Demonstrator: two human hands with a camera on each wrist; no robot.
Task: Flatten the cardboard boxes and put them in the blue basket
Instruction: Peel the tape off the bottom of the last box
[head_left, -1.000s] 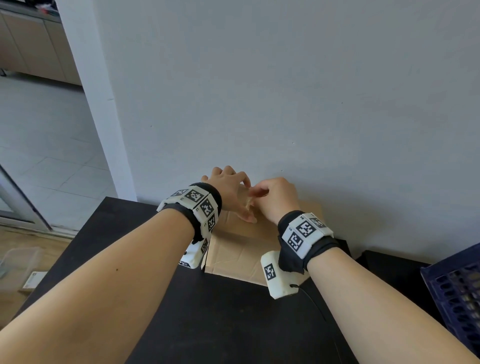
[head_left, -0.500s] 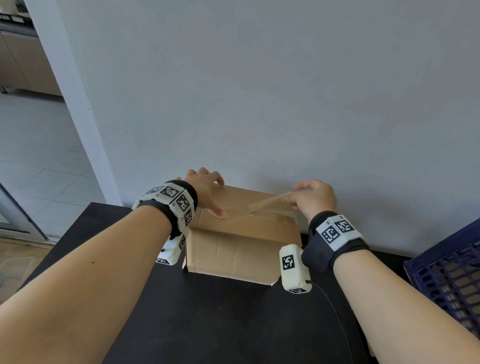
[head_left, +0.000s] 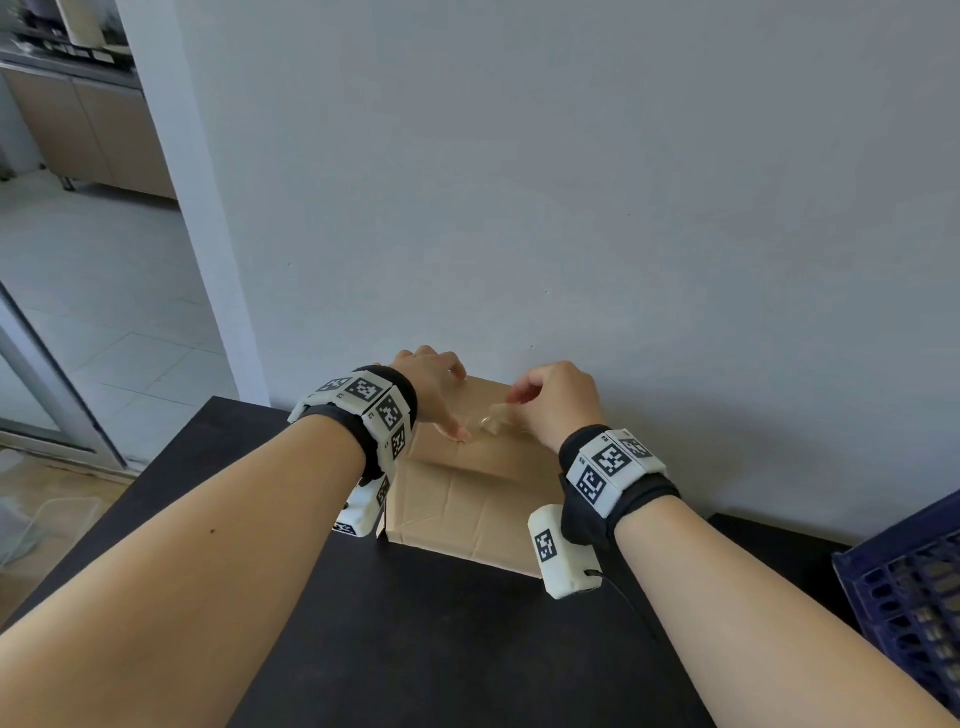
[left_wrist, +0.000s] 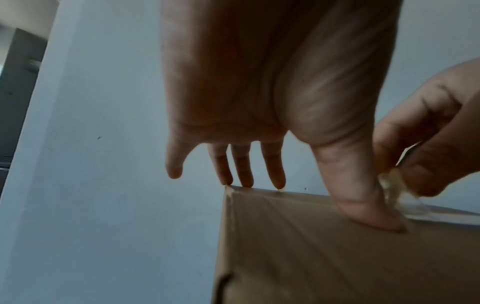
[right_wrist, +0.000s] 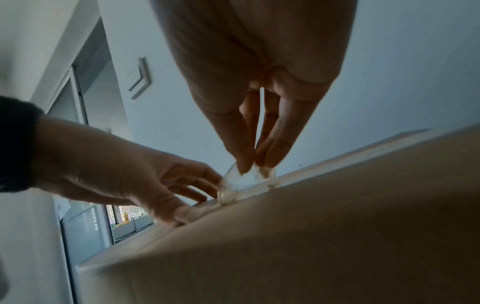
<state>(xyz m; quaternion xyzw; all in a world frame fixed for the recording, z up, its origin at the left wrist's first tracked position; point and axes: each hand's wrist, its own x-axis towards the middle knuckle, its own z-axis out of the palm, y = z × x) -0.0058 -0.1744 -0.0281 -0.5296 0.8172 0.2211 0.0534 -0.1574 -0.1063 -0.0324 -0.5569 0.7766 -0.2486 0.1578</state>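
Observation:
A closed brown cardboard box (head_left: 467, 499) stands on the black table (head_left: 441, 649) against the wall. My left hand (head_left: 436, 395) lies flat on the box's top, fingers straight at the far left edge and thumb pressing near the middle seam (left_wrist: 374, 222). My right hand (head_left: 550, 405) pinches a crumpled strip of clear tape (head_left: 491, 418) between thumb and fingertips, just above the seam (right_wrist: 244, 181). One end of the tape still clings to the box top. The blue basket (head_left: 904, 597) stands at the right edge of the table.
A grey wall (head_left: 571, 208) rises right behind the box. To the left of the table lie a tiled floor (head_left: 93, 322) and a doorway with cabinets (head_left: 78, 119) beyond. The near half of the table is bare.
My right hand had pulled the tape out to the right in a long strip; now it is back over the box's middle with the tape bunched up. My left hand stays pressed on the box.

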